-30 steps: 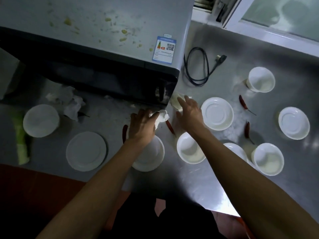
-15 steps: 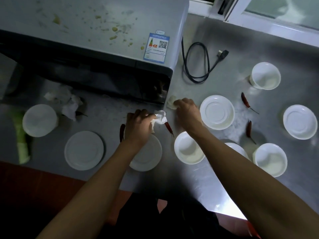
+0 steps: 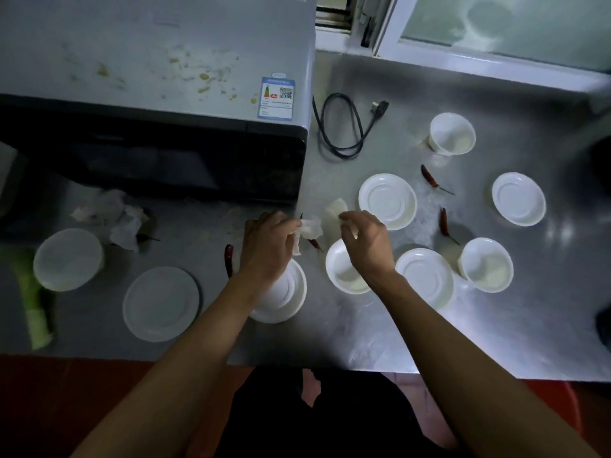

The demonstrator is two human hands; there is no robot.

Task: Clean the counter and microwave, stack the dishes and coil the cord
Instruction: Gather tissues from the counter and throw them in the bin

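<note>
1. I note the change from a second ago: the right hand [image 3: 363,241] has closed its fingers and now pinches the pale flat scrap [image 3: 334,211] it was only reaching for.
2. The left hand [image 3: 267,247] still clenches the crumpled white tissue [image 3: 310,228].
3. I judge debris collection is under way; wiping, stacking and coiling remain.
4. The grey microwave [image 3: 148,61] top carries yellowish crumbs. The black power cord [image 3: 340,127] lies loose beside it.
5. The steel counter [image 3: 413,342] holds scattered white plates and bowls, dried red chillies [image 3: 429,176], used tissue wads [image 3: 112,216] and a green leek stalk [image 3: 33,302].
6. A frosted window [image 3: 496,24] sits behind.
</note>
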